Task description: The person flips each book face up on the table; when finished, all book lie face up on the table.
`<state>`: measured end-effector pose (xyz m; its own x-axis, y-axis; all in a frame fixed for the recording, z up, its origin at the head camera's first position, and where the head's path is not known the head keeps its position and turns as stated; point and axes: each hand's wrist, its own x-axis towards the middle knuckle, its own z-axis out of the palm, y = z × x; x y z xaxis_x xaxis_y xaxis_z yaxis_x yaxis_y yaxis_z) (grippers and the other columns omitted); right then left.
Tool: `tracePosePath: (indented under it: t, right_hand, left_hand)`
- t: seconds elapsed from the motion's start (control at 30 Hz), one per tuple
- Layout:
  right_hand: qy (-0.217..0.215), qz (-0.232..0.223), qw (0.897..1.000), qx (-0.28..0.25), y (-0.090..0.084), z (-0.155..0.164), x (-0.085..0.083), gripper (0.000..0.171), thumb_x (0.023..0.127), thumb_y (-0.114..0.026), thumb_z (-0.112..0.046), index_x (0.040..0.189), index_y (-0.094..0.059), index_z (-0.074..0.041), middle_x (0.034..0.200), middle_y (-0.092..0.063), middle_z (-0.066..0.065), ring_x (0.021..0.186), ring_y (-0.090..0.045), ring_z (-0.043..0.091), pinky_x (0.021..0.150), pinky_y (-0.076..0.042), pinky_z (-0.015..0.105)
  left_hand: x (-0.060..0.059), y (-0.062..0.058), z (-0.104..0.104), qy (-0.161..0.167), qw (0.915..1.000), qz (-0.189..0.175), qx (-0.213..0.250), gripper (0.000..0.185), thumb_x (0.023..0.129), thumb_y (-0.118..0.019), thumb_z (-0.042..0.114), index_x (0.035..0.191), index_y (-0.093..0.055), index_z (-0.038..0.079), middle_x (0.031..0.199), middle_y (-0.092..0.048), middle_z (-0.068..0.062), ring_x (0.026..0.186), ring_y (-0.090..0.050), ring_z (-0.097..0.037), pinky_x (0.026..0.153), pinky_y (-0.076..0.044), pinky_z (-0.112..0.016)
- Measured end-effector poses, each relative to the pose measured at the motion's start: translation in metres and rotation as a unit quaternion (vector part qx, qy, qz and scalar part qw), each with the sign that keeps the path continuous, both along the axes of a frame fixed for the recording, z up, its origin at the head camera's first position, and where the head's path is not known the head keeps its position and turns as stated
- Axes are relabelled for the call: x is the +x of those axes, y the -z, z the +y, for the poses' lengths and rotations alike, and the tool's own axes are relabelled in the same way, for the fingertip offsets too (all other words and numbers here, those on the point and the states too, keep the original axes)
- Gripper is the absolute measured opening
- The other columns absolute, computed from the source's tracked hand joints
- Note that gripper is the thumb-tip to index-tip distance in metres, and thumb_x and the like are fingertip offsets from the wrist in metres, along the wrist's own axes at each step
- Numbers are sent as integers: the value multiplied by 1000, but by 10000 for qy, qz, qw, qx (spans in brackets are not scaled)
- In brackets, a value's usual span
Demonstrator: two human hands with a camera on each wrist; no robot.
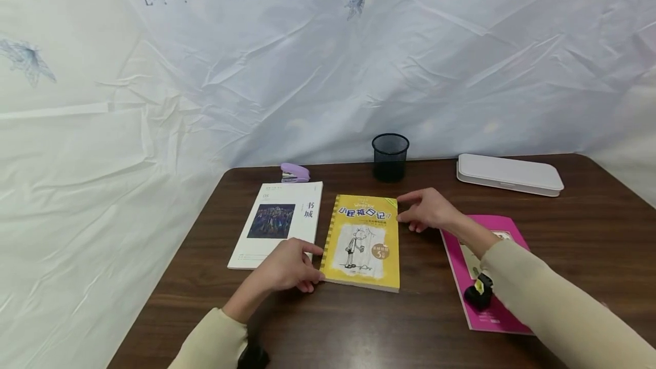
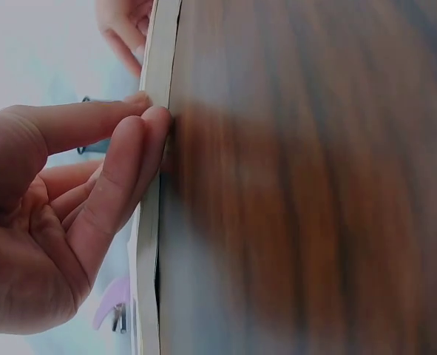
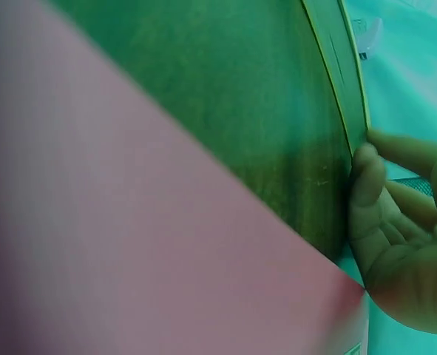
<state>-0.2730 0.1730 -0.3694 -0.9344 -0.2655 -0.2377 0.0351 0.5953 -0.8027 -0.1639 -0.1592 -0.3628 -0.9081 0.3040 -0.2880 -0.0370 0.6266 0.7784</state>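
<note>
Lying flat on the brown table [image 1: 589, 226], the yellow book [image 1: 365, 242] sits between the two hands, its long axis running near to far. The left hand [image 1: 288, 267] pinches the near left corner, thumb and fingertips [image 2: 150, 122] closed on the page edge. The right hand [image 1: 426, 209] meets the far right corner, fingers [image 3: 367, 174] curled against the edge. A white book [image 1: 279, 222] lies just left, a pink book [image 1: 463, 266] to the right.
</note>
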Motion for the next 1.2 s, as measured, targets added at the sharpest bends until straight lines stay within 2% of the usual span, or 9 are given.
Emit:
tracePosePath:
  t: [0.13, 0.27, 0.5, 0.63, 0.87, 1.2]
  right_hand:
    - [-570, -88, 9981, 236, 0, 2, -1, 75, 94, -80, -21, 157, -47, 0, 73, -69, 4, 57, -60, 15, 54, -53, 27]
    - [-934, -235, 9950, 265, -1, 4, 0, 85, 93, -82, -23, 162, -38, -2, 69, -67, 4, 54, -57, 15, 52, -50, 27]
    - [-1371, -551, 9888, 198, -4, 11, 6, 95, 92, -82, -23, 167, -26, -6, 70, -66, 4, 53, -52, 14, 50, -46, 25]
    - [-1468, -597, 9873, 68, -2, 13, 8, 97, 92, -83, -20, 168, -24, -6, 71, -68, 5, 51, -52, 12, 49, -45, 24]
    - [-1187, -539, 9915, -4, 1, 15, 8, 92, 92, -83, -19, 167, -31, -9, 70, -67, 4, 50, -51, 12, 48, -45, 24]
    - [-1352, -589, 9891, 6, 2, 16, 8, 98, 91, -84, -21, 168, -25, -9, 67, -61, 3, 49, -49, 12, 47, -43, 22]
  left_hand:
    - [0, 1, 6, 54, 10000, -36, 44, 70, 86, -84, 1, 149, -55, -5, 68, -71, -7, 54, -69, -13, 53, -62, -31]
    - [-1, 1, 10, 60, 9999, -83, -23, 80, 87, -84, 1, 157, -47, 0, 68, -70, -8, 54, -69, -14, 53, -62, -31]
    - [-5, 0, 16, 25, 9998, -186, -37, 81, 89, -82, 2, 160, -43, 3, 70, -71, -9, 55, -69, -16, 54, -62, -32]
    - [-9, 1, 19, 13, 9999, -133, -72, 79, 91, -80, 1, 160, -42, 3, 70, -70, -9, 54, -68, -16, 53, -62, -32]
    - [-13, -1, 23, 12, 9998, -174, -106, 78, 94, -77, 1, 162, -39, 3, 72, -69, -10, 53, -68, -16, 52, -62, -33]
    - [-21, -3, 25, 160, 9995, -227, -166, 79, 96, -73, -2, 165, -33, 3, 75, -67, -13, 53, -68, -18, 51, -62, -35]
